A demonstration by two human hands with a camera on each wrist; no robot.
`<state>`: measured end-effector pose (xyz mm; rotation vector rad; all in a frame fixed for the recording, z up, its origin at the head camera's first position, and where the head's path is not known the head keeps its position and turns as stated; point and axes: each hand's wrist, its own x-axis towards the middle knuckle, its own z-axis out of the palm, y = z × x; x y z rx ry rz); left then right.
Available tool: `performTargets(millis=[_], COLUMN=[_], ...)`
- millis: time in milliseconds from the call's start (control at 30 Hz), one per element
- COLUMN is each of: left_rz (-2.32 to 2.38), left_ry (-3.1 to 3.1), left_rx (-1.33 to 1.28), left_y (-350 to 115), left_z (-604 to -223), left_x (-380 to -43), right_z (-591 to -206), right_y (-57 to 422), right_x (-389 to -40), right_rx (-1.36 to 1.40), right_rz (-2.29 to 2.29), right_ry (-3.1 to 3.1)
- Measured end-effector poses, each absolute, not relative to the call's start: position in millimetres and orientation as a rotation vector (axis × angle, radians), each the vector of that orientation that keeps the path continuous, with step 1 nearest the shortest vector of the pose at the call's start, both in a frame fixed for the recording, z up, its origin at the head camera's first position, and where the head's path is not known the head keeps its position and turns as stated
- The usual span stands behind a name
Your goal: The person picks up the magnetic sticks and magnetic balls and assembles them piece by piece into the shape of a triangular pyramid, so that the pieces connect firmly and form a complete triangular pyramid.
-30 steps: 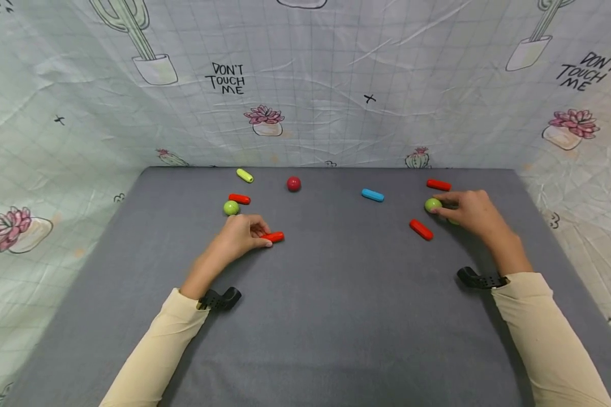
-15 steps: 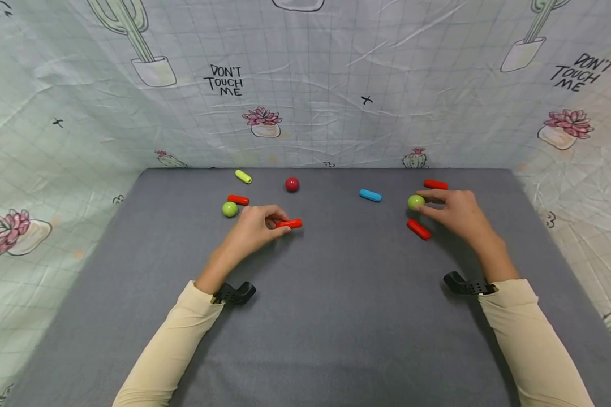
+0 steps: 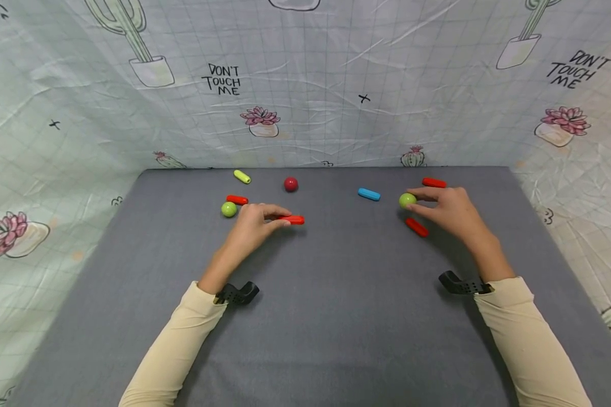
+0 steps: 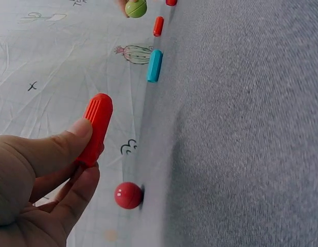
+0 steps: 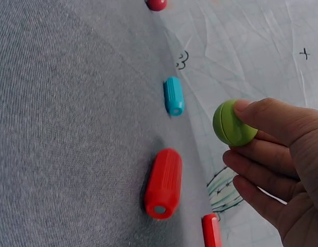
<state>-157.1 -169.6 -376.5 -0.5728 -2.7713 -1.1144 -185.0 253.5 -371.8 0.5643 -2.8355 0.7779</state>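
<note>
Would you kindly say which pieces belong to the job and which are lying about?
Being handled:
Red stick in left hand
Green ball in right hand

Lying about:
Lime stick
Red ball
Blue stick
Other green ball
Leftmost red stick
Rear right red stick
Front right red stick

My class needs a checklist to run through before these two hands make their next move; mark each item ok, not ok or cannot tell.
1. Left hand pinches the held red rod: ok, between thumb and fingers.
2. Right hand pinches the held green ball: ok.
3. Blue rod clear of both hands: ok, touching neither.
4. All pieces off the table: not ok; the blue rod and red ball, among others, lie on it.
5. Second green ball apart from the red rod behind it: cannot tell.
</note>
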Motion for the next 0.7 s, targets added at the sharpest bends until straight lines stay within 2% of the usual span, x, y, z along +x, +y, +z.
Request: performTargets(millis=[400, 700], left_rz=[-1.11, -1.322], left_ry=[-2.77, -2.743], left_rx=[-0.67, -0.611], left_y=[-161.4, -149.2], left_z=[-374.0, -372.8], left_x=[-158.0, -159.5], right_z=[-365.6, -360.9], right_y=[241.6, 232.3], right_x=[-182.8, -178.0], right_rx=[0.53, 0.585], right_rz=[0.83, 0.81], right_ry=[-2.877, -2.888])
